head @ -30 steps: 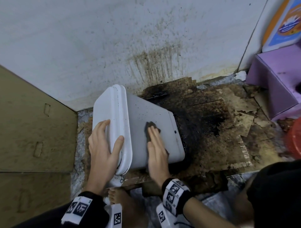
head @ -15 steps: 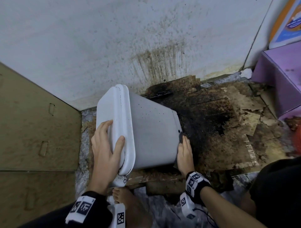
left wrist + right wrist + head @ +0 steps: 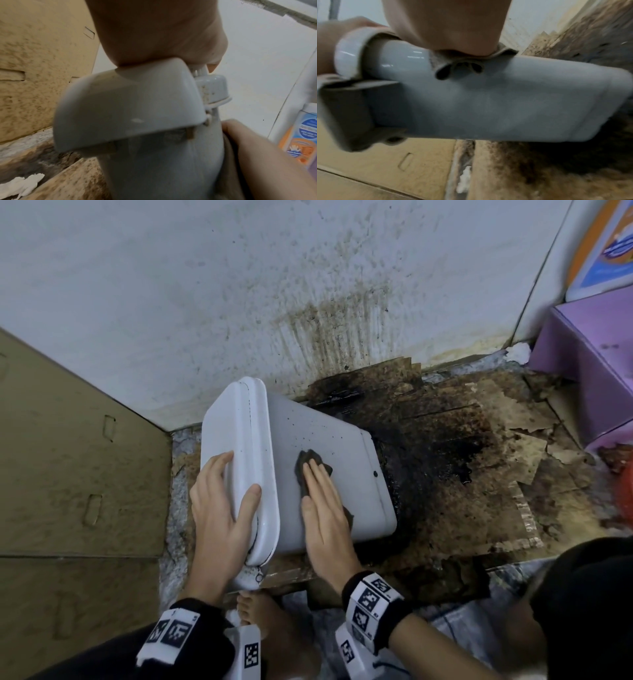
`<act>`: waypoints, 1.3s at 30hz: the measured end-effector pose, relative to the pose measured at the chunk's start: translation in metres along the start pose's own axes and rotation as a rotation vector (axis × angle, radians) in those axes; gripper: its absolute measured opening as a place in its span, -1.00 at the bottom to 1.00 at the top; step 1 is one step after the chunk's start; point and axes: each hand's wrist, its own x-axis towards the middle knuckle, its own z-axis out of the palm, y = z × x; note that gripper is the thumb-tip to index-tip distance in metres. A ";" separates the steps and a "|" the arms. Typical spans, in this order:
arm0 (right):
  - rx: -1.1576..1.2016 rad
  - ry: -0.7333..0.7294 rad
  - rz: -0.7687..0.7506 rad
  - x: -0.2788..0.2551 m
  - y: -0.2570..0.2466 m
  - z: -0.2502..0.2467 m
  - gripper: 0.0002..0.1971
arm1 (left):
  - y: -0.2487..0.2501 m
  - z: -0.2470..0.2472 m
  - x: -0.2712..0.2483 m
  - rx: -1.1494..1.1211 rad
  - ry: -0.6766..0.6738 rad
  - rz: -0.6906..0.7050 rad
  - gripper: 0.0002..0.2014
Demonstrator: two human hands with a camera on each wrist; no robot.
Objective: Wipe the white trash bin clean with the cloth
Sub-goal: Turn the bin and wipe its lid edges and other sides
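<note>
Two hands work on the white trash bin (image 3: pixel 329 474), which lies on its side on the stained floor (image 3: pixel 479 481) close to the spattered wall (image 3: pixel 239 285), lid end toward the person. The left hand (image 3: pixel 219 508) steadies the lid (image 3: pixel 239 446), fingers (image 3: pixel 212 470) spread over its top and thumb hooked on the rim. The right hand (image 3: pixel 325 508) presses the dark cloth (image 3: pixel 310 465) flat against the upturned side panel, fingers straight and together, not curled round the fabric.

To wipe well, the palm should probably keep even pressure while the strokes overlap along the panel toward the base, where dark specks remain; the left hand should brace against sliding, and the bin will likely need turning to expose the other faces.

Most of the cloth is hidden under the palm. The panel resting on the floor cannot be seen, and the bin's interior is closed off by the lid. Both wrist views are blurred; the left wrist view shows only the lid's corner and hinge region, so the grime there is hard to judge.
</note>
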 end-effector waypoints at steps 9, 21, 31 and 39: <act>0.036 0.119 0.425 0.000 0.104 -0.038 -0.50 | 0.003 0.000 0.000 -0.018 -0.002 -0.003 -0.37; 0.131 -0.050 0.065 0.002 -0.040 0.009 -0.48 | -0.002 0.002 0.002 0.017 -0.014 0.024 -0.35; -0.004 -0.288 -0.062 0.100 -0.008 -0.008 -0.43 | 0.000 0.000 0.001 0.015 -0.041 0.003 -0.30; -0.142 -0.212 0.194 0.113 0.092 -0.044 -0.44 | -0.001 -0.005 0.000 -0.011 -0.046 -0.020 -0.33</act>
